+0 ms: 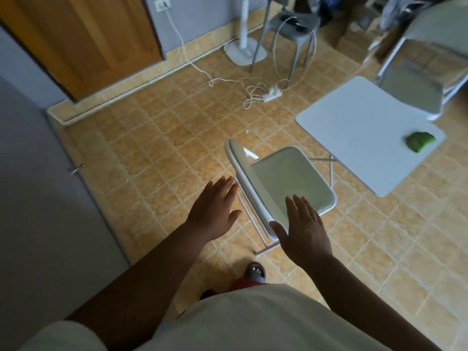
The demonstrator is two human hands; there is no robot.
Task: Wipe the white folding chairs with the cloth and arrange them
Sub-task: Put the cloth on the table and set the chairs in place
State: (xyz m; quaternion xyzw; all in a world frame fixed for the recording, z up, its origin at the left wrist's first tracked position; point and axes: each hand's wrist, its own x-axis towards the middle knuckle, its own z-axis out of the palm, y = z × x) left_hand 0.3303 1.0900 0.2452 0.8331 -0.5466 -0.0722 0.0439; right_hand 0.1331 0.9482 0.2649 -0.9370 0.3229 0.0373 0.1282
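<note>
A white folding chair (291, 181) stands unfolded on the tiled floor right in front of me, its backrest towards me. My left hand (215, 209) hovers open just left of the backrest, holding nothing. My right hand (304, 229) is open too, fingers spread, over the backrest's near end; whether it touches the chair is unclear. A crumpled green cloth (420, 141) lies near the right corner of a white table (359, 127). A second white folding chair (415, 89) stands beyond the table at the far right.
A grey stool (291, 29), a white fan base (244, 53) and a power strip (272, 94) with tangled white cables sit at the back. A wooden door (83, 39) is at the upper left, a grey wall (38, 198) on my left. My sandalled foot (254, 272) is below the chair.
</note>
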